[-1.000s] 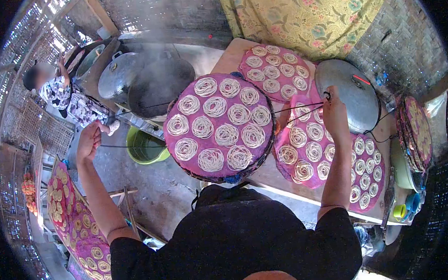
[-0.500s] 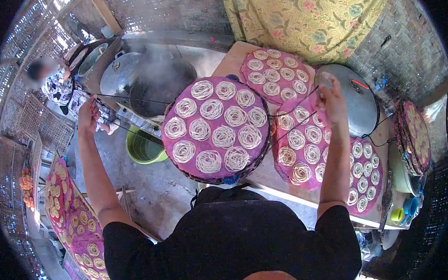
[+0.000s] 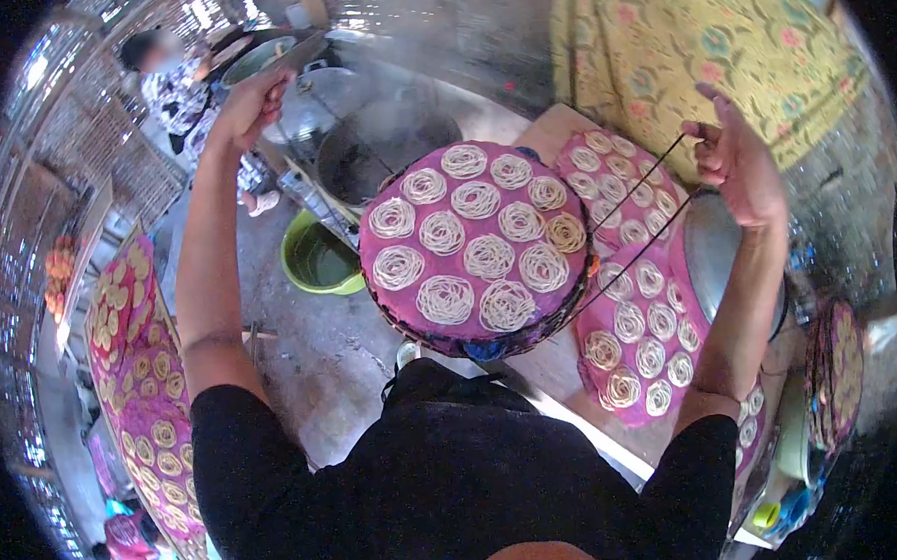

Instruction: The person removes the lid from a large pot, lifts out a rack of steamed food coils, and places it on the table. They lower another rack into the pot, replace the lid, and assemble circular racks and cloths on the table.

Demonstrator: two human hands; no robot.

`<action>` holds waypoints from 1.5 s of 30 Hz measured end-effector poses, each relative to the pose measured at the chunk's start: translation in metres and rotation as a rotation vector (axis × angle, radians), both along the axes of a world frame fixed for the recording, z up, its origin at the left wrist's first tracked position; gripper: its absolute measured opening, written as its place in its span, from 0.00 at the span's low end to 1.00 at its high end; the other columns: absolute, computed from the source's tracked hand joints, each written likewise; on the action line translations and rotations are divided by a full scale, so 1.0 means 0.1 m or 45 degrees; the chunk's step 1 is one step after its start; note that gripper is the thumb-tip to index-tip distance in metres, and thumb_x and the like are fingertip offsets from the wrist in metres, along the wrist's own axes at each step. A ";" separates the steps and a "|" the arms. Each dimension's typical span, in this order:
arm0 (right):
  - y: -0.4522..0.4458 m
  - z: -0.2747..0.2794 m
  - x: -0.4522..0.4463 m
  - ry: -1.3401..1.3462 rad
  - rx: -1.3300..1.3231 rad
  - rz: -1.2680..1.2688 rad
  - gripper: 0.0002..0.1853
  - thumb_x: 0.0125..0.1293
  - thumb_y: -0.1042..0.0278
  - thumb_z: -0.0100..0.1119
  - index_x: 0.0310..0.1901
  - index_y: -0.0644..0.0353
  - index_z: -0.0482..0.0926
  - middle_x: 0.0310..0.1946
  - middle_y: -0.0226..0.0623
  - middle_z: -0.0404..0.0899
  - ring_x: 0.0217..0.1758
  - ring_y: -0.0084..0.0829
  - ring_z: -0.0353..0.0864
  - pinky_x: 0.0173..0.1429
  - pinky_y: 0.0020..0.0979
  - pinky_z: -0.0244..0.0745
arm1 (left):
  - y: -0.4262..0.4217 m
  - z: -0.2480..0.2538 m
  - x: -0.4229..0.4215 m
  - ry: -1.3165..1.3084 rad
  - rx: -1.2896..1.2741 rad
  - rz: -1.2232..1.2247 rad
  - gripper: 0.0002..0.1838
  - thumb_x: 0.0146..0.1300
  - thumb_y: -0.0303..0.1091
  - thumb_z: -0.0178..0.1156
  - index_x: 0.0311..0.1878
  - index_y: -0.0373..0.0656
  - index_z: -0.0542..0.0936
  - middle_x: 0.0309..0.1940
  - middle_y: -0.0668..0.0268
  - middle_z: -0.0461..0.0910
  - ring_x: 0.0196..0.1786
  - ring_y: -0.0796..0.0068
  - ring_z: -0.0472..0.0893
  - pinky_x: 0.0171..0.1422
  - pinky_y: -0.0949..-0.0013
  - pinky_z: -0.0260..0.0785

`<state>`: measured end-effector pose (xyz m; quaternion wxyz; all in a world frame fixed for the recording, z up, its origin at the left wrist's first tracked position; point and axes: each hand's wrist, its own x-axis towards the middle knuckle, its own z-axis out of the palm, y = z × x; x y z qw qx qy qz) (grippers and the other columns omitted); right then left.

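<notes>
Risen higher, right hand point(image 3: 734, 162) stretches thin black cord point(image 3: 638, 184) from round tray point(image 3: 541, 333).

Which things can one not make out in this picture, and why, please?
All in the head view:
Whether the black cord passes beneath the round tray: the tray itself hides this.
Contents of the dark pot: too dark and hazy.
Part of the metal lid: behind the right forearm.
Top of the yellow cloth: cut off by the upper edge.
</notes>
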<state>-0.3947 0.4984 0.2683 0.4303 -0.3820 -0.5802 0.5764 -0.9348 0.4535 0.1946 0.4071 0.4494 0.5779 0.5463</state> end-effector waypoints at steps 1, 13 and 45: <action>0.03 -0.05 0.05 -0.022 0.010 -0.022 0.26 0.69 0.52 0.43 0.64 0.54 0.58 0.36 0.34 0.68 0.22 0.12 0.59 0.21 0.13 0.52 | 0.01 -0.01 0.07 0.071 0.026 0.001 0.13 0.64 0.42 0.54 0.28 0.45 0.75 0.17 0.79 0.62 0.18 0.88 0.59 0.22 0.79 0.50; -0.19 -0.74 0.36 0.112 0.193 -0.034 0.22 0.68 0.61 0.42 0.63 0.54 0.61 0.40 0.37 0.72 0.25 0.15 0.61 0.24 0.14 0.57 | -0.10 0.10 0.57 0.329 0.432 -0.079 0.13 0.64 0.40 0.52 0.45 0.45 0.79 0.22 0.78 0.66 0.23 0.85 0.63 0.29 0.81 0.58; 0.87 -3.03 -0.71 -0.214 -0.360 -0.202 0.20 0.63 0.49 0.54 0.47 0.52 0.62 0.30 0.32 0.70 0.31 0.26 0.73 0.35 0.30 0.69 | 1.06 -2.46 0.56 0.179 -0.237 -0.179 0.16 0.60 0.44 0.55 0.34 0.38 0.77 0.27 0.62 0.78 0.32 0.69 0.77 0.40 0.67 0.69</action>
